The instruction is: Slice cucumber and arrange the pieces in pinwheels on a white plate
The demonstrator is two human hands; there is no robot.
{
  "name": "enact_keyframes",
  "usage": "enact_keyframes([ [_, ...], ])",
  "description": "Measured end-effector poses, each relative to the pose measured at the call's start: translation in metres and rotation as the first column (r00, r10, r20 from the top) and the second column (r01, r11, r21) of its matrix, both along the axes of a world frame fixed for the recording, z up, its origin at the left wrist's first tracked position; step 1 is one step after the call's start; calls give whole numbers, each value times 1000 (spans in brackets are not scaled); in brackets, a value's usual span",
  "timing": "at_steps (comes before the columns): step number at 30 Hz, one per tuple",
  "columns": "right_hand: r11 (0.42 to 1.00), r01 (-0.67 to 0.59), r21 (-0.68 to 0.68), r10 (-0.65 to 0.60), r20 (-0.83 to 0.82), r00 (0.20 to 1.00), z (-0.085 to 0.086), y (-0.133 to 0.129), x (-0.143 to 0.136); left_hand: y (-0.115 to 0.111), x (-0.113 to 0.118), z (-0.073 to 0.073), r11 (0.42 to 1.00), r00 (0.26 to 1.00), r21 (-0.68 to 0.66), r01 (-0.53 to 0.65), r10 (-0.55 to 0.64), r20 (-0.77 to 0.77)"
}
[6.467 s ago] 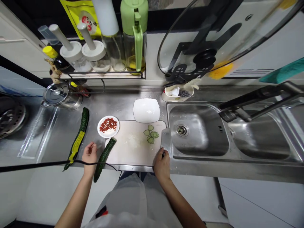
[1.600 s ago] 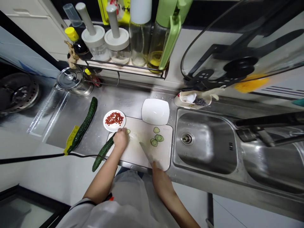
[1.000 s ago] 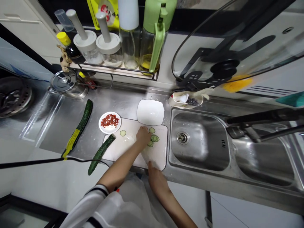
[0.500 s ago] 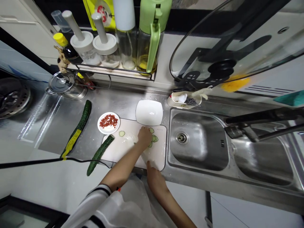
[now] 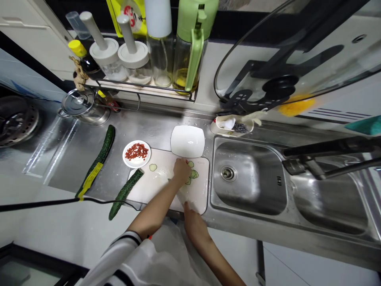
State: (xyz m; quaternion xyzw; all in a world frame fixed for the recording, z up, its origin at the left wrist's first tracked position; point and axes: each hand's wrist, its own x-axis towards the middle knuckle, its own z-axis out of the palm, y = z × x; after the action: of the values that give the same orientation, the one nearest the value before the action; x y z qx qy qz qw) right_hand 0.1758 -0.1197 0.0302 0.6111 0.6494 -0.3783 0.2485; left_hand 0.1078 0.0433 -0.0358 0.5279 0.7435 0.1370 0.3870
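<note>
The right hand [image 5: 195, 225] grips a grey metal-bladed knife [image 5: 182, 198] at the near edge of the pale rectangular cutting board [image 5: 150, 186]. The left hand [image 5: 181, 172], fingers bent, is at the thin green-rimmed cucumber slices [image 5: 194, 174] on the right – whether it holds one, I cannot tell – and the dark-green cut cucumber [image 5: 126, 193] lies at the left.
</note>
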Motion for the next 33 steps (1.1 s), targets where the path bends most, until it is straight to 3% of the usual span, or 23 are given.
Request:
enact_keyframes([
  [5, 1000, 15, 3, -15, -9, 1000, 0, 0, 0, -5, -3, -2, 997, 998, 38, 65, -65, -7],
  [11, 1000, 10, 9, -10, -2, 1000, -1, 1, 1, -10, -15, -1, 990, 983, 116, 74, -92, 160],
  [18, 999, 27, 19, -27, -15, 1000, -1, 0, 7, -22, -87, -5, 992, 979, 122, 8, -33, 202],
  [22, 996, 65, 62, -63, -31, 998, 0, -4, 14, -36, -119, -13, 993, 970, 90, 77, -96, 225],
  [27, 992, 90, 91, -93, 27, 995, 4, -2, 17, -42, -122, -14, 987, 963, 58, 151, -160, 216],
  [33, 992, 45, 118, -49, 37, 998, 9, 8, 7, -45, -111, -9, 998, 994, 40, 48, -51, 92],
])
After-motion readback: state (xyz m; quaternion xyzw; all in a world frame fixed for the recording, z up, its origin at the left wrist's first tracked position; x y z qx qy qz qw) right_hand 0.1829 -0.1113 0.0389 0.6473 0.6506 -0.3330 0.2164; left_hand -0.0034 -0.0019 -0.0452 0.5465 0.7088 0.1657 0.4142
